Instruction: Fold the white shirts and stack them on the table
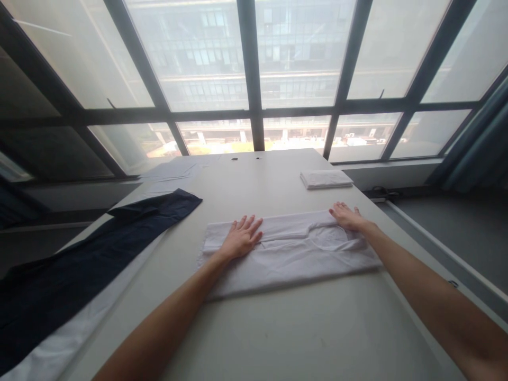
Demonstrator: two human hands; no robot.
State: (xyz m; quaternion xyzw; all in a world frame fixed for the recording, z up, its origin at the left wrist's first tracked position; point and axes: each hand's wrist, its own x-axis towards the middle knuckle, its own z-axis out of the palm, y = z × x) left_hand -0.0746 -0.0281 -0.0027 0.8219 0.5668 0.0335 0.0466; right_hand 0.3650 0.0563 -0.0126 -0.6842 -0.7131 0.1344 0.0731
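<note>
A white garment [286,264], which looks like a T-shirt with a round neckline, lies folded lengthwise into a long strip across the table. My left hand [241,238] rests on its left half, palm down with fingers spread. At the right end, near the neckline, my right hand [346,216] presses on the upper edge, fingers stretched out. Some creases run along the cloth between the two hands. Neither hand grips anything.
The white table [270,328] reaches to tall windows. A folded white cloth [326,179] lies at its far right. Along the left side are dark navy clothing [91,259], white fabric [79,333] beneath it, and white sheets [170,172] farther back. A blue curtain [472,143] hangs at right.
</note>
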